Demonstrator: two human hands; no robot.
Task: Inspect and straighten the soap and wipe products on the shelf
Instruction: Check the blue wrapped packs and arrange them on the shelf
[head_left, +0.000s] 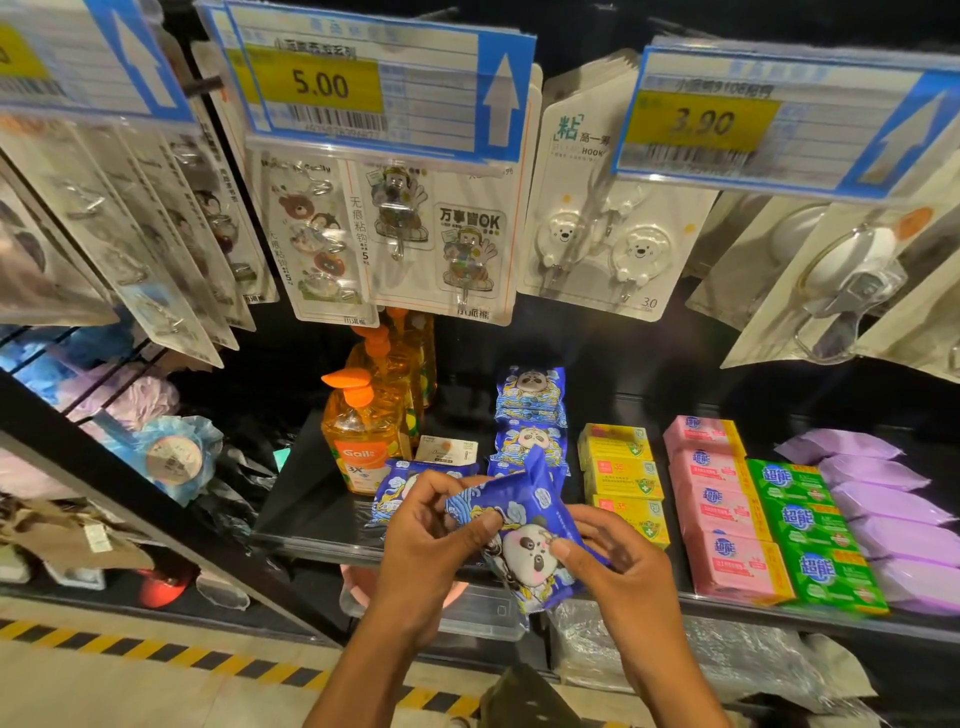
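Head view is showing both hands pinching a blue wipe pack (524, 530) printed with a cartoon panda, left hand (431, 525) and right hand (618, 566) holding it tilted above the shelf's (311, 499) front edge.

Both hands, left hand (436, 525) and right hand (618, 561), grip a wipe pack (524, 540) (panda print).
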